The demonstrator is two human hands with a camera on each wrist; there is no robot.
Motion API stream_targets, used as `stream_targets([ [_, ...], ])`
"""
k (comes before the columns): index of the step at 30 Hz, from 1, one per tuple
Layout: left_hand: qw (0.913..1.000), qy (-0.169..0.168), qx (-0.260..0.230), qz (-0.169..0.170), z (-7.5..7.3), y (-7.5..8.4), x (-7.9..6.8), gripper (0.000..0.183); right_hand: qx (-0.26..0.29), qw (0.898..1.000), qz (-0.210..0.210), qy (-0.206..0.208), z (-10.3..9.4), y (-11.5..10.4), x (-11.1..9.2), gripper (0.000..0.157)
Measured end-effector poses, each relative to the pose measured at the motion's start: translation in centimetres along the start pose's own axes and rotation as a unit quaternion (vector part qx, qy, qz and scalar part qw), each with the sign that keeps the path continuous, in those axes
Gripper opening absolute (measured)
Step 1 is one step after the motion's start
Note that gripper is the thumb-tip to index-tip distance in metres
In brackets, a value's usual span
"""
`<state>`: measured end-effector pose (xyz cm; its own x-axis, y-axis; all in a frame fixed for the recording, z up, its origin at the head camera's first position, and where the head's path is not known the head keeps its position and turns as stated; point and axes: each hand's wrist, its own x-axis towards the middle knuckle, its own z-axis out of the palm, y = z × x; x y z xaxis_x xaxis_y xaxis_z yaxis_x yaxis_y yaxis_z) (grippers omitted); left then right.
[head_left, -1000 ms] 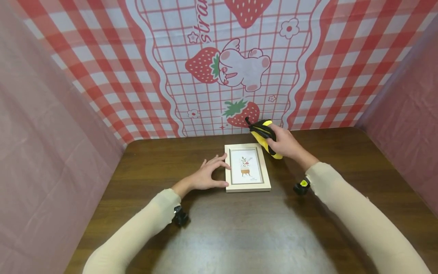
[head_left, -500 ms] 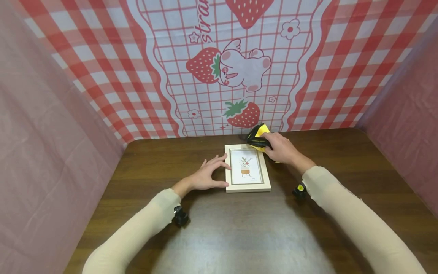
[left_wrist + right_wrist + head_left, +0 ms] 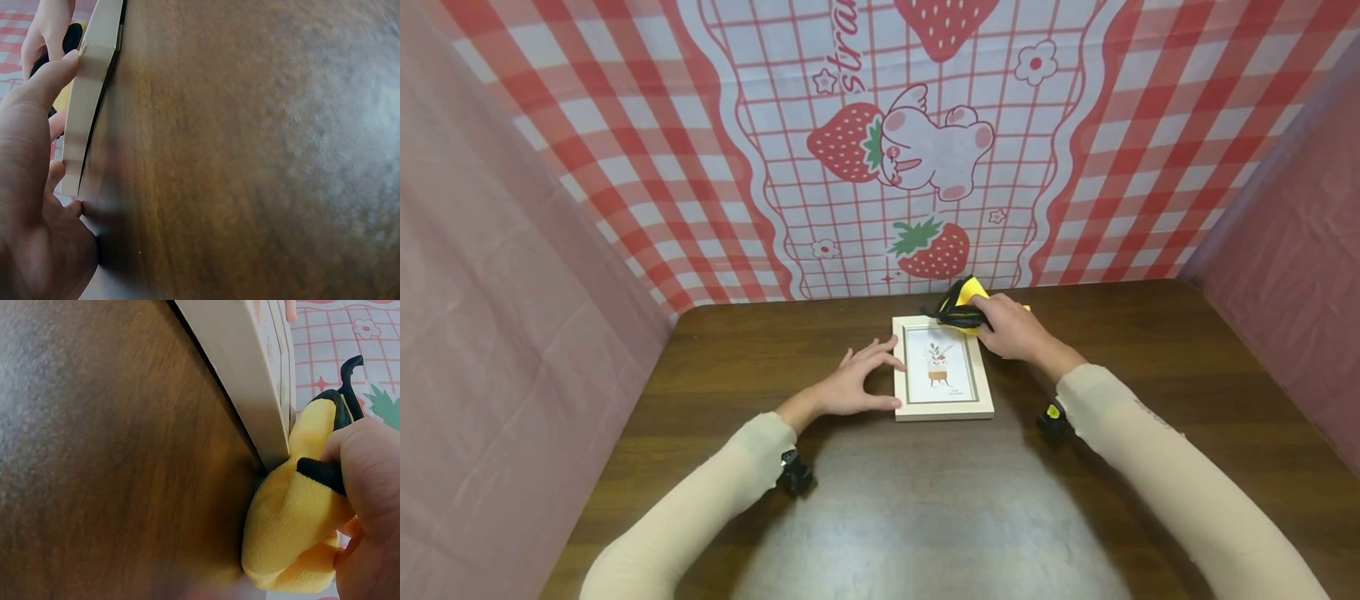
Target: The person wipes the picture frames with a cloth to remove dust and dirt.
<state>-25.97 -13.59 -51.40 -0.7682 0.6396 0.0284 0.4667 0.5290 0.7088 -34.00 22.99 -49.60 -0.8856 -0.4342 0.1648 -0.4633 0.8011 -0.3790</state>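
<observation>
A cream picture frame (image 3: pixel 946 411) with a potted-plant print lies face up on the table. My left hand (image 3: pixel 853 386) rests at its left edge, thumb at the near corner and fingers spread along the side. With my right hand (image 3: pixel 1017 327) I grip a bunched yellow cloth (image 3: pixel 281 519) with black edging and a black loop. The cloth covers the frame's far right corner; in the right wrist view it bulges over that corner down to the table. From the left wrist, the frame's side (image 3: pixel 87 94) shows with my thumb on it.
The brown wooden table (image 3: pixel 880 508) ends at a strawberry-print checked curtain (image 3: pixel 677 167) just behind the frame. Pink cloth walls (image 3: pixel 482 292) stand at left and right. A small black camera sits on each wrist (image 3: pixel 795 473).
My right hand has brought the cloth down and leftward, from above the frame's right side onto its far right corner. The left hand and the frame have stayed in place.
</observation>
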Motion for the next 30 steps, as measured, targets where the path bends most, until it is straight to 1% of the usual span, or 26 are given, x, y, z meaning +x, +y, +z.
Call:
stream_targets([
  [1,1.0,0.001,-0.001,0.0,0.0,0.1,-0.1,0.057,-0.006,1.0,-0.001,0.0,-0.2,-0.2,0.0,0.046],
  [4,1.0,-0.002,-0.004,0.0,-0.2,0.5,-0.2,0.057,-0.018,1.0,0.0,-0.01,-1.3,-1.8,-0.3,0.047],
  [5,1.0,-0.002,-0.004,0.002,-0.2,0.6,-0.3,0.058,-0.023,1.0,0.006,-0.01,-1.4,-2.1,-0.3,0.047],
  [6,1.0,-0.001,-0.004,0.002,-0.2,0.6,-0.3,0.057,-0.035,0.999,0.0,-0.006,-1.4,-2.1,-0.2,0.046],
  [7,1.0,-0.001,-0.005,0.002,-0.3,0.7,-0.3,0.057,-0.039,0.999,-0.001,-0.007,-1.8,-2.7,-0.3,0.046],
  [11,1.0,-0.001,-0.006,-0.003,-0.1,0.3,-0.1,0.056,-0.036,0.999,0.006,-0.021,-3.3,-5.1,-0.5,0.045],
  [12,1.0,-0.001,-0.005,-0.005,-0.1,0.2,-0.1,0.056,-0.038,0.999,0.009,-0.024,-3.4,-5.5,-0.4,0.045],
  [13,1.0,-0.002,-0.005,-0.007,-0.1,0.2,-0.1,0.057,-0.031,0.999,0.019,-0.032,-3.9,-6.4,-0.5,0.045],
  [15,0.9999,-0.003,-0.004,-0.011,0.0,0.3,-0.1,0.057,-0.034,0.999,0.022,-0.034,-3.9,-6.8,-0.3,0.045],
  [18,1.0,0.0,-0.005,-0.007,0.0,0.3,-0.1,0.057,-0.035,0.999,0.018,-0.031,-3.6,-7.4,0.1,0.044],
  [22,1.0,-0.002,-0.002,0.0,0.2,-0.7,0.3,0.058,-0.025,0.999,0.016,-0.026,-3.2,-8.0,0.6,0.044],
  [25,1.0,-0.006,0.004,-0.003,0.4,-1.5,0.6,0.058,-0.019,0.999,0.02,-0.029,-2.9,-8.6,1.0,0.047],
  [30,1.0,-0.008,0.003,-0.005,0.5,-2.0,0.8,0.058,-0.017,0.999,0.017,-0.036,-2.5,-9.4,1.6,0.047],
])
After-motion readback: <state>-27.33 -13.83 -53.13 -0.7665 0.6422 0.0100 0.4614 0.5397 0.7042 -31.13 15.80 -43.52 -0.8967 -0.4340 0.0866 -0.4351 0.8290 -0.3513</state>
